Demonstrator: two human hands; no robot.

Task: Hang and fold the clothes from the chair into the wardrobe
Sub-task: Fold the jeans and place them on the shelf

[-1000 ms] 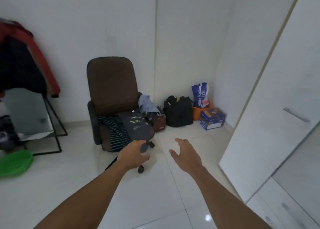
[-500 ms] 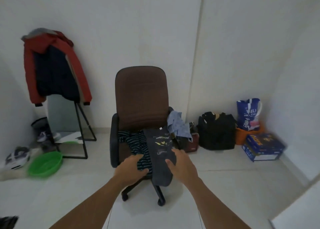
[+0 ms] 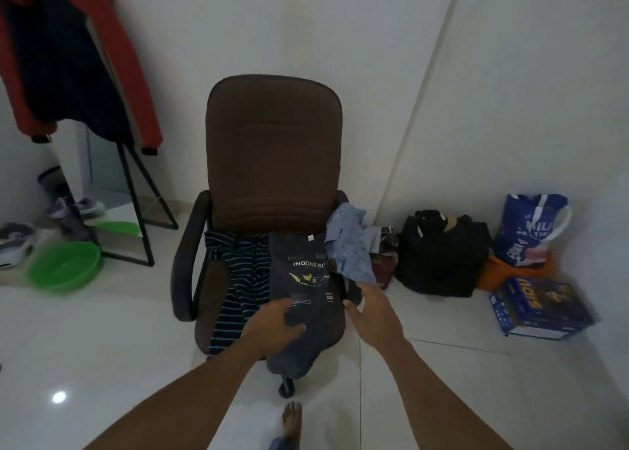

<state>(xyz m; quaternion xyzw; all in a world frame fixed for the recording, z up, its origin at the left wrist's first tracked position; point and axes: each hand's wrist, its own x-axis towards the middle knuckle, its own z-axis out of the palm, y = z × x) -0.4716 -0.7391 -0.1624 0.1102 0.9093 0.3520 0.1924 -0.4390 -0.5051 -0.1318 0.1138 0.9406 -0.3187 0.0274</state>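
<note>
A brown office chair (image 3: 272, 150) stands before me against the white wall. On its seat lie a dark striped garment (image 3: 238, 279), a dark grey T-shirt (image 3: 306, 269) printed "INDONESIA", and a light blue shirt (image 3: 350, 245) draped over the right armrest. My left hand (image 3: 272, 327) grips the grey T-shirt's lower part, thumb on top of the cloth. My right hand (image 3: 371, 310) pinches the T-shirt's right edge. The wardrobe is out of view.
A red and dark jacket (image 3: 68, 61) hangs on a black-framed standing mirror (image 3: 136, 194) at the left, with a green basin (image 3: 64, 266) and shoes (image 3: 13, 242) on the floor. Right of the chair sit a black bag (image 3: 442, 252), a blue sack (image 3: 531, 231) and a blue box (image 3: 541, 310). My bare foot (image 3: 291, 419) is below.
I have stepped closer to the chair and the view has turned away from the wardrobe. Both hands reached forward and took hold of the grey T-shirt.
</note>
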